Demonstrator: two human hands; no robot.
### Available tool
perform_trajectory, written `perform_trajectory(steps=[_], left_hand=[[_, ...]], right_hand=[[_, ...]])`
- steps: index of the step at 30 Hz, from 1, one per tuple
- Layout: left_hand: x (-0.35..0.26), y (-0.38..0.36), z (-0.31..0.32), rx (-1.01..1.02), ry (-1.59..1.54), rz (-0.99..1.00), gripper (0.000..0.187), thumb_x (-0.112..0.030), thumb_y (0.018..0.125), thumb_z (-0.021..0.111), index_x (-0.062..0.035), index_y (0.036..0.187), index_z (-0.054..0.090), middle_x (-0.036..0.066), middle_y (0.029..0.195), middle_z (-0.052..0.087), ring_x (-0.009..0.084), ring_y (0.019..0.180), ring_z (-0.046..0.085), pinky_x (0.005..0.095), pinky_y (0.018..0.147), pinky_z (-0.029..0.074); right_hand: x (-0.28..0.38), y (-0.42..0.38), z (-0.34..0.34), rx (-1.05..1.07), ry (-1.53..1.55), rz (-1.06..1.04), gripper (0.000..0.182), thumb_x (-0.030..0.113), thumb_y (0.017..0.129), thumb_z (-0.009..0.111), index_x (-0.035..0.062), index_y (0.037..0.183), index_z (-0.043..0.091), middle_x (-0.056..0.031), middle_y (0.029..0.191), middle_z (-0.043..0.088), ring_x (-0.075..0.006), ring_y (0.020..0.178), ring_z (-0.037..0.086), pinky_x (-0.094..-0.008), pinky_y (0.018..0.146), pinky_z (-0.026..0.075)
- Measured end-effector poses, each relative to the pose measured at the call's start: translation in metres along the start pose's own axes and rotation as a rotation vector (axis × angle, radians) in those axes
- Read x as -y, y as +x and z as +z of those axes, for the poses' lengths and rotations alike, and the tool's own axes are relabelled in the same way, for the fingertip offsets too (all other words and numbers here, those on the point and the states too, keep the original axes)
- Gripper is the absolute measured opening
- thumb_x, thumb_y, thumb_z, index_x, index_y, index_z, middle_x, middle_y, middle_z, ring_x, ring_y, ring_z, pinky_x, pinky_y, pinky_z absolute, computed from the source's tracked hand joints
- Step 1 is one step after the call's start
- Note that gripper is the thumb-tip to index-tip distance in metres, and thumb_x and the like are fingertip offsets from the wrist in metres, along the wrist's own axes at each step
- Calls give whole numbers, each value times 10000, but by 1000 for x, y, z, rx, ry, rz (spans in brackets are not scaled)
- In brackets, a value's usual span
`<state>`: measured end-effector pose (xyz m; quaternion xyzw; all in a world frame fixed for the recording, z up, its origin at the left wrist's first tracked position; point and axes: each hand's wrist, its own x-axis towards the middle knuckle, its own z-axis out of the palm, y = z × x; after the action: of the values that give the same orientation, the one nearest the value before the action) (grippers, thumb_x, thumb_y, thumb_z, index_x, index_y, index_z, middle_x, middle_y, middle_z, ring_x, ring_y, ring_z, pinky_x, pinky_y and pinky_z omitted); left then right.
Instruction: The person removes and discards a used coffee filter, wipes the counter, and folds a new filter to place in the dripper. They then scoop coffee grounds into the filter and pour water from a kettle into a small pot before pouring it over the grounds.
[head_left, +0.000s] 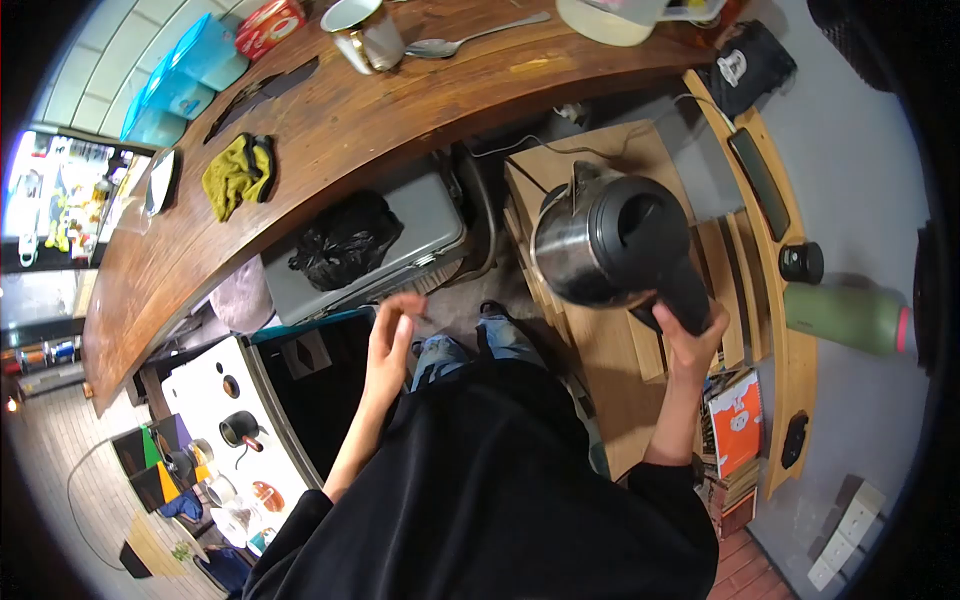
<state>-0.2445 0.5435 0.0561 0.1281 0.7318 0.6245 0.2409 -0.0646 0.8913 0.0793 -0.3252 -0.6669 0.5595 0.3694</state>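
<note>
Head cam, R hand (pixel 693 338) w/ kettle (pixel 610 242), counter (pixel 340 130)

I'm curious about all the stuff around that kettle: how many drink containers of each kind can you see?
Kettle, held by the right hand: 1
Metal mug on the wooden counter: 1
Green bottle: 1
Total: 3

The right hand (pixel 690 345) holds the kettle (pixel 610 240) by its handle, above the low wooden stand (pixel 600 345). The left hand (pixel 392 335) hangs free, left of the kettle. Behind both runs the counter (pixel 330 130); on it lie the cloth (pixel 238 172), the mug (pixel 365 35) and the spoon (pixel 470 40) to the mug's right. Under the counter a case (pixel 430 215) carries a bag (pixel 345 240). A bottle (pixel 850 315) lies right of the kettle
</note>
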Motion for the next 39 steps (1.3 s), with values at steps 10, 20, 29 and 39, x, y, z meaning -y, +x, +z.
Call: perform_trajectory(steps=[10, 20, 29, 39], left_hand=[[-25, 9, 3, -366, -205, 278, 891, -666, 967, 364, 59, 1480, 430, 177, 1489, 516, 270, 1387, 467, 393, 1195, 272], [-29, -95, -92, -873, -135, 500, 711, -492, 1046, 260, 43, 1499, 378, 168, 1465, 500, 250, 1363, 459, 378, 1168, 319], [7, -166, -156, -1236, -149, 542, 679, -431, 1062, 176, 53, 1491, 381, 174, 1416, 529, 269, 1332, 474, 374, 1154, 317], [68, -261, -223, -1753, 55, 210, 588, -472, 1058, 333, -15, 1420, 405, 136, 1386, 489, 229, 1304, 457, 395, 1097, 332]], right_hand=[[67, -48, 98, 578, 98, -173, 617, 188, 564, 998, 0, 1017, 623, -86, 915, 641, -200, 844, 595, -330, 744, 473], [141, -80, 265, 1413, 292, -312, 250, 50, 657, 862, -36, 852, 733, -67, 707, 705, -154, 630, 671, -272, 622, 503], [175, -177, 361, 1734, 269, -329, 160, 39, 719, 818, -37, 826, 725, -27, 652, 664, -75, 583, 612, -228, 575, 460], [182, -263, 432, 1814, 70, -199, 177, 64, 741, 830, -40, 844, 730, 13, 641, 626, -43, 579, 543, -212, 566, 411]])
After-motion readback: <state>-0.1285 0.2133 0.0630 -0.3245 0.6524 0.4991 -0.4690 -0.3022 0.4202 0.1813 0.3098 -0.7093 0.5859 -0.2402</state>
